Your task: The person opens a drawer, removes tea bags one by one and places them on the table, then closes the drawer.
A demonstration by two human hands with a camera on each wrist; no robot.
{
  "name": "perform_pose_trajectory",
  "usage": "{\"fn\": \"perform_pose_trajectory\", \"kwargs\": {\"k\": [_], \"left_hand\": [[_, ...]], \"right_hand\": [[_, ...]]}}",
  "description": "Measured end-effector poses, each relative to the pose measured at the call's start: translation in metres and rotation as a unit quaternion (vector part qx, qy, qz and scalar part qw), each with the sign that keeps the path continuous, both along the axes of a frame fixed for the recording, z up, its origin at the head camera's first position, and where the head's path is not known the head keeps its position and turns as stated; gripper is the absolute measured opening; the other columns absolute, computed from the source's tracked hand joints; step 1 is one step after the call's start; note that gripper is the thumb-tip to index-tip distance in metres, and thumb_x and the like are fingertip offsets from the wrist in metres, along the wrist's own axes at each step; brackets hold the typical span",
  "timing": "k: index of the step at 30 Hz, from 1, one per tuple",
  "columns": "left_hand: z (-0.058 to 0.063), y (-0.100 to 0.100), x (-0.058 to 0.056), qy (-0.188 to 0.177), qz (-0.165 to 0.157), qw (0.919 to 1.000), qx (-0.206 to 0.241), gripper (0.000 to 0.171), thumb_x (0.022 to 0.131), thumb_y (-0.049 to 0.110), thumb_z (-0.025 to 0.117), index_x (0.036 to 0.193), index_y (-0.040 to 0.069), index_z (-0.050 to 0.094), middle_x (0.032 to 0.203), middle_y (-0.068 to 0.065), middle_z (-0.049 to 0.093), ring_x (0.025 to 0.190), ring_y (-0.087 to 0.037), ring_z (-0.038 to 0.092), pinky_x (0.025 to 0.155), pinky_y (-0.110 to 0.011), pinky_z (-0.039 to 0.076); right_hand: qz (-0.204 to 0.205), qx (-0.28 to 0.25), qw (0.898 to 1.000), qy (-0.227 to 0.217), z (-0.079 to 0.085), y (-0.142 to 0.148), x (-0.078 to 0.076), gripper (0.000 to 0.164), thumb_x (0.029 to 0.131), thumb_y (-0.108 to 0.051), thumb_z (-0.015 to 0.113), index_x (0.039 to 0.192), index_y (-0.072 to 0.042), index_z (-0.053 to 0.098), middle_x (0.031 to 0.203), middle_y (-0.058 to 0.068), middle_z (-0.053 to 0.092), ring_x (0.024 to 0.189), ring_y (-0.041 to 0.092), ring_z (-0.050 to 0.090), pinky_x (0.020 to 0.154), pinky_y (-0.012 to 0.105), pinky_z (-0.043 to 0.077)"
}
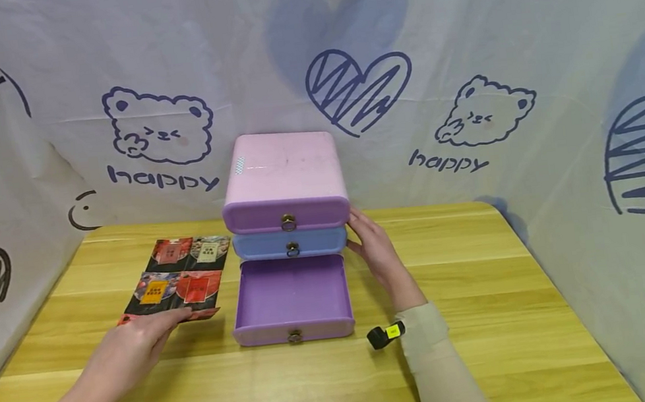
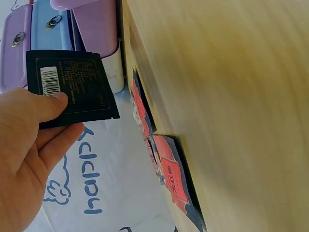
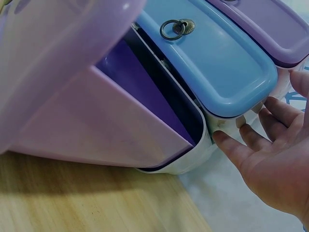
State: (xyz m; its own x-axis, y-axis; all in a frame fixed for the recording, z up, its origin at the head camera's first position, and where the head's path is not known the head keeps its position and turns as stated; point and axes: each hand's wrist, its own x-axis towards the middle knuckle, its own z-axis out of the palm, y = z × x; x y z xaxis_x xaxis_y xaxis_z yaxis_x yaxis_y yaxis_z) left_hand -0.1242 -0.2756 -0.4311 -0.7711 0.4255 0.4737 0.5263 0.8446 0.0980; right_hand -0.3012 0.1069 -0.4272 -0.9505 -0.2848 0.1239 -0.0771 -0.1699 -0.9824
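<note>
My left hand (image 1: 139, 348) pinches a small flat packet (image 2: 87, 79) between thumb and fingers. Its dark back, with a barcode and fine print, shows in the left wrist view. Several printed packets (image 1: 155, 291) lie in rows on the table just beyond that hand. To the right stands a three-drawer cabinet (image 1: 288, 165) with a pink top; its bottom purple drawer (image 1: 266, 335) is pulled out, and nothing shows inside it. Along the cabinet's right side rests my right hand (image 1: 377, 248), its fingertips touching the casing by the blue drawer (image 3: 236, 72).
The wooden table (image 1: 476, 289) extends on both sides of the cabinet and in front. Behind it hangs a white cloth (image 1: 258, 56) with drawn bears and hearts. A black wrist device (image 1: 378, 337) sticks out from the right sleeve.
</note>
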Motion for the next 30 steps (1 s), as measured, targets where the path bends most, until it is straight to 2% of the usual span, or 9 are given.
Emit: {"fn": "perform_pose_trajectory", "kwargs": {"k": [8,14,22,25,30], "left_hand": [[-0.001,-0.005,0.001,-0.036,-0.002,0.9991,-0.023,0.042,0.072,0.002,0.068,0.111,0.018,0.063,0.099,-0.006,0.067,0.087,-0.020,0.059,0.061,-0.042,0.054],[-0.002,-0.006,0.002,-0.071,0.001,0.9963,-0.049,0.038,0.072,0.001,0.068,0.107,0.015,0.066,0.104,-0.001,0.066,0.094,-0.018,0.057,0.070,-0.043,0.054],[-0.008,-0.010,0.000,-0.105,-0.002,0.9931,-0.052,0.035,0.074,0.002,0.068,0.107,0.015,0.067,0.106,-0.001,0.065,0.098,-0.017,0.056,0.074,-0.043,0.053],[-0.011,-0.010,-0.001,-0.122,-0.003,0.9911,-0.052,0.037,0.074,0.002,0.068,0.108,0.015,0.067,0.108,-0.002,0.065,0.100,-0.018,0.055,0.077,-0.043,0.052],[-0.013,-0.009,-0.002,-0.167,0.017,0.9842,-0.056,0.038,0.075,0.002,0.066,0.109,0.017,0.066,0.111,-0.001,0.064,0.101,-0.019,0.054,0.076,-0.044,0.052]], "right_hand": [[0.004,-0.004,1.000,0.004,-0.001,0.000,-0.001,0.048,0.091,-0.039,0.049,0.134,-0.018,0.045,0.142,-0.003,0.036,0.124,0.009,0.030,0.102,0.048,0.032],[0.004,-0.003,1.000,0.004,-0.001,0.000,-0.001,0.049,0.092,-0.039,0.049,0.135,-0.017,0.044,0.142,-0.001,0.036,0.125,0.010,0.030,0.102,0.048,0.032],[-0.005,0.020,1.000,0.013,-0.003,0.000,-0.002,0.050,0.090,-0.045,0.050,0.134,-0.022,0.045,0.141,-0.004,0.037,0.125,0.011,0.030,0.101,0.050,0.032],[-0.004,0.017,1.000,0.013,-0.003,0.000,-0.002,0.050,0.090,-0.044,0.050,0.134,-0.021,0.045,0.141,-0.003,0.037,0.125,0.011,0.030,0.101,0.051,0.032],[0.001,0.006,1.000,0.001,-0.001,0.000,0.000,0.049,0.091,-0.041,0.049,0.134,-0.019,0.044,0.142,-0.003,0.036,0.124,0.009,0.030,0.102,0.048,0.033]]}}
